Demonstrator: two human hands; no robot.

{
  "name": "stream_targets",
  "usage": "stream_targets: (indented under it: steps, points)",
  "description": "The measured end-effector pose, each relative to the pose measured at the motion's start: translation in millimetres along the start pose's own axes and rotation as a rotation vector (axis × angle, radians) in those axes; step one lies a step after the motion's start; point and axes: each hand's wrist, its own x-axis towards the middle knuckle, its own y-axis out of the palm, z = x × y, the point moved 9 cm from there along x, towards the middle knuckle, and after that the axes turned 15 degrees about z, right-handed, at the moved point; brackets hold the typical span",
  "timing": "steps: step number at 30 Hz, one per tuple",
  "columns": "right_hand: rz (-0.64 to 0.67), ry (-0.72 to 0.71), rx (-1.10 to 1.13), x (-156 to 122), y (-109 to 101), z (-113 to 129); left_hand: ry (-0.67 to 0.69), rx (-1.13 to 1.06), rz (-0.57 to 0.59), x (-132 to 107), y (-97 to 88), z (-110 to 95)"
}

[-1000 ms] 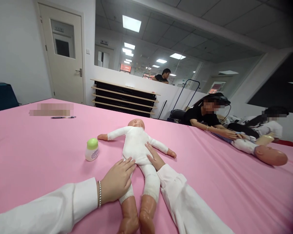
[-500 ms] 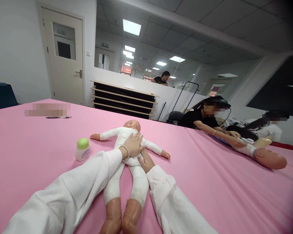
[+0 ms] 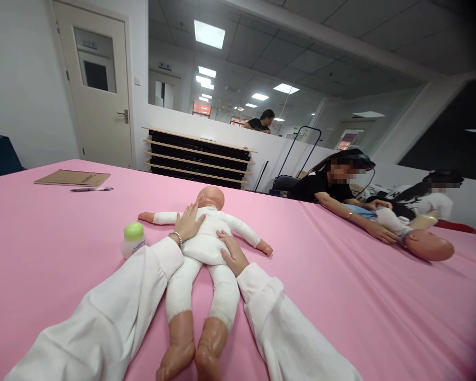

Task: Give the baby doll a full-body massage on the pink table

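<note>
A baby doll (image 3: pixel 205 244) with a white cloth body and tan plastic head, hands and feet lies face up on the pink-covered table (image 3: pixel 63 296), its legs pointing toward me. My left hand (image 3: pixel 188 223), with a beaded bracelet at the wrist, rests flat on the doll's chest beside its arm. My right hand (image 3: pixel 232 255) lies flat against the doll's other side at the waist. Both white sleeves stretch along the cloth. A small white bottle with a green cap (image 3: pixel 134 239) stands just left of my left wrist, apart from the doll.
A brown folder (image 3: pixel 72 178) and a pen (image 3: pixel 91 189) lie at the far left of the table. On the right, a co-worker's hands (image 3: pixel 381 222) handle a second doll (image 3: pixel 428 245). A slatted shelf unit (image 3: pixel 198 157) stands behind the table.
My left hand has moved up the doll from its hip to its chest. My right hand has slid slightly down its side. The view has tilted, and the co-worker's doll now shows blue cloth.
</note>
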Motion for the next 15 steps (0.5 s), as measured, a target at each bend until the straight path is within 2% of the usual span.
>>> stream_targets:
  steps: [3, 6, 11, 15]
  points:
    - [-0.007, -0.003, 0.011, 1.3, -0.7, 0.9, -0.013, -0.008, 0.035, -4.4, 4.3, 20.4]
    - [-0.007, 0.006, 0.038, 0.9, 0.5, -0.3, -0.034, 0.025, 0.002, -10.3, 2.1, 28.9]
    - [-0.017, 0.099, 0.115, 1.3, -5.9, -1.5, -0.06, -0.004, -0.12, -19.0, -7.1, 30.9]
    - [-0.002, 0.234, 0.0, 22.5, -25.8, 7.4, 0.009, -0.093, -0.146, -19.5, -9.0, 29.7]
